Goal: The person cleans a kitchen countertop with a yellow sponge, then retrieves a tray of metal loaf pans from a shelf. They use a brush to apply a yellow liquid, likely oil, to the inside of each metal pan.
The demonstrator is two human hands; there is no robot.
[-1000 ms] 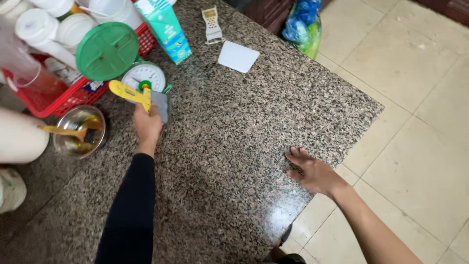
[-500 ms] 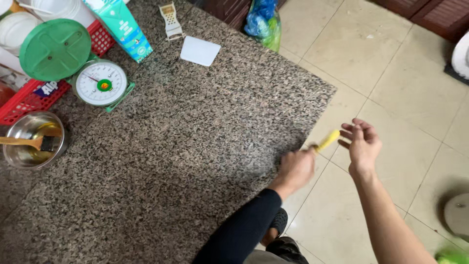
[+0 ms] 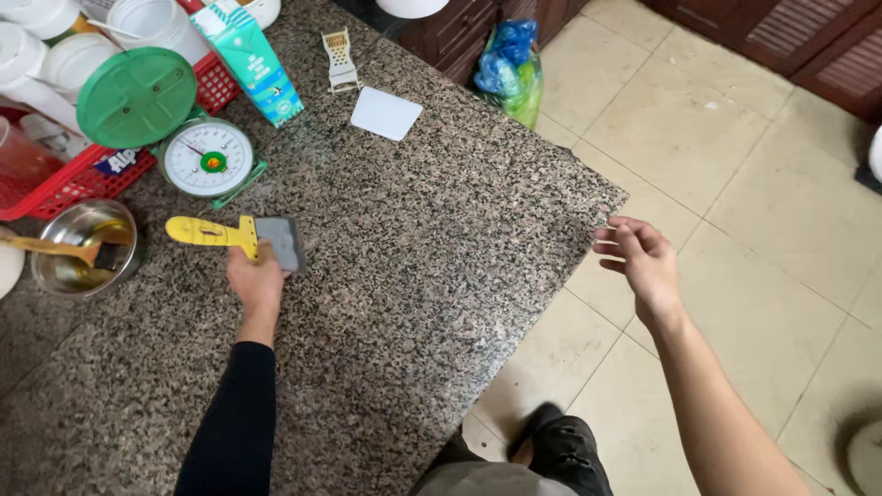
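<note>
Scraper (image 3: pixel 241 235): yellow handle and grey blade, lying flat on the granite counter (image 3: pixel 413 266); we see it at about nine o'clock from the middle of the view, handle pointing to nine o'clock, blade toward three.
Left hand (image 3: pixel 255 279): in a black sleeve, it reaches up from six o'clock; our fingers lie on the scraper where handle meets blade, curled loosely rather than clenched. We cannot tell whether they pinch it or only press on it.
Right hand (image 3: pixel 640 262): bare arm, held out past the counter's three o'clock edge and over the tiled floor (image 3: pixel 735 184) — fingers half spread and slightly bent, holding nothing, touching nothing.
Kitchen scale (image 3: pixel 209 159): white dial with a green centre, just at twelve o'clock of the scraper, close but apart.
Steel bowl (image 3: pixel 81 246): at nine o'clock of the scraper's handle, with a wooden spoon resting in it.
Green lid (image 3: pixel 136 96): round, over the red basket (image 3: pixel 64 179) at eleven o'clock.
Carton (image 3: pixel 248 60): teal, tilted, at twelve o'clock of the scale.
White square tile (image 3: pixel 386 113): flat on the counter at one o'clock — well apart from both hands.
</note>
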